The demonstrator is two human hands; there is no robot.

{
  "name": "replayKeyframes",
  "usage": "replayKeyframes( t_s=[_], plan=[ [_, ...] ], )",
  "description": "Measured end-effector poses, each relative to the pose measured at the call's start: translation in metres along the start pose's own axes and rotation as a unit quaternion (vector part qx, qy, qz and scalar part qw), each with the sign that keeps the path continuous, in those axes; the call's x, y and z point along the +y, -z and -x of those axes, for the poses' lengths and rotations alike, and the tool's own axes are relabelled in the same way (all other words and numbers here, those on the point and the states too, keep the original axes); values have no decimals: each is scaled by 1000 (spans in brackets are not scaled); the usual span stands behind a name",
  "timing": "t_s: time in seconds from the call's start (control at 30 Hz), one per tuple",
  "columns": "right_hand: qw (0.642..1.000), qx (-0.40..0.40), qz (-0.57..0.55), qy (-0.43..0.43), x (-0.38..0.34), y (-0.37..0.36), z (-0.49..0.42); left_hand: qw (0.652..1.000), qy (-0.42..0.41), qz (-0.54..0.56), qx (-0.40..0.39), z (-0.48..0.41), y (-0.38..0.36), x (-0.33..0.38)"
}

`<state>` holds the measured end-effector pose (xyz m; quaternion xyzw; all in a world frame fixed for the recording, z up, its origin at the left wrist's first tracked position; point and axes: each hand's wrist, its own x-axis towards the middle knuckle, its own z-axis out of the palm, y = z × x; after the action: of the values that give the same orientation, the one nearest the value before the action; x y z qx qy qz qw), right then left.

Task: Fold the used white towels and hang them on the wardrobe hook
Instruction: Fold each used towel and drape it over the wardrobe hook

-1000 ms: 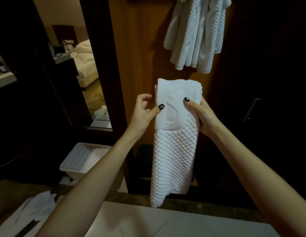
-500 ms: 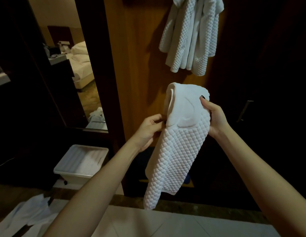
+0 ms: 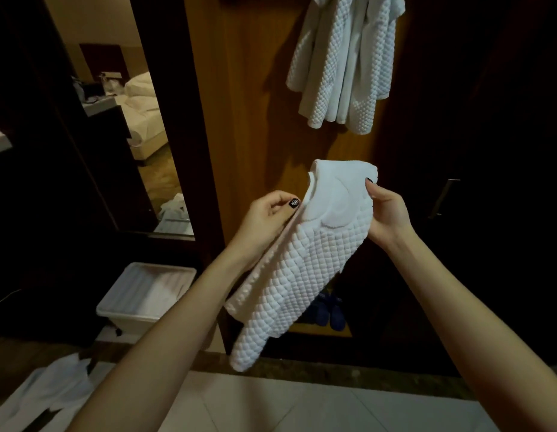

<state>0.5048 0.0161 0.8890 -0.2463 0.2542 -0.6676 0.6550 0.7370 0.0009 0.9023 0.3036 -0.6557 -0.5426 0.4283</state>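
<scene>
"Left hand (image 3: 268, 219) is closed in a pinch on the left edge of the folded towel (image 3: 317, 260), just under its top fold. The thumb is in front and the fingers are behind. Right hand (image 3: 386, 213) grips the opposite edge at about the same height, with one fingertip hooked over the top."

"So where does the towel sit?"

"Between my two hands, top fold up. The rest hangs down and slants toward my left forearm. I cannot tell whether it brushes the arm."

"How will it handle?"

"Soft and limp, I'd say. It's a thick waffle weave, light enough for two pinches. It shouldn't slip, but the layers could slide apart if I let go of one edge. The best hold is probably where I have it, on the doubled top edge at both sides."

"And beyond your hands?"

"Up past my right hand a hung towel (image 3: 342, 63) drapes against the wardrobe panel (image 3: 255, 104). Its hook is out of view. Below the towel I'm holding are blue slippers (image 3: 328, 310). Down beyond my left arm there's a white plastic bin (image 3: 146, 294), and nearer me some white cloth on the floor (image 3: 50, 397)."
</scene>
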Motion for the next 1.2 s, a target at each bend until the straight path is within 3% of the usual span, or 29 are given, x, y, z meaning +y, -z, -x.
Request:
replayKeyframes(
  t_s=[0.1, 0.3, 0.5, 0.7, 0.83, 0.9, 0.97, 1.1, 1.2],
  plan=[
    [1000, 28, 12, -7, 1, 1, -2, 998, 47, 13, -48, 3, -1, -9],
    [997, 64, 30, -8, 2, 2, -3, 994, 15, -77, -82, 3, -16, -19],
    [997, 59, 36, -20, 1, 7, -1, 999, -1, 14, -45, -2, -14, -14],
    [996, 66, 58, 11, 4, 4, -4, 987, -116, -112, -12, -6, -13, -6],
    [995, 83, 55, 20, 6, 0, -11, 960, -189, -188, 83, 0, -16, -21],
    [994, 73, 70, 38, 6, -3, -14, 981, -121, -124, 88, 3, -13, -30],
    [992, 70, 84, 59, 3, -4, -15, 996, -50, -69, 38, 1, -9, -36],
    [982, 113, 125, 80, -2, -13, -16, 986, -64, -152, 8, -9, -9, -38],
    [976, 152, 137, 72, -9, -19, -15, 995, -42, -86, -24, -24, 1, -33]
  ],
)
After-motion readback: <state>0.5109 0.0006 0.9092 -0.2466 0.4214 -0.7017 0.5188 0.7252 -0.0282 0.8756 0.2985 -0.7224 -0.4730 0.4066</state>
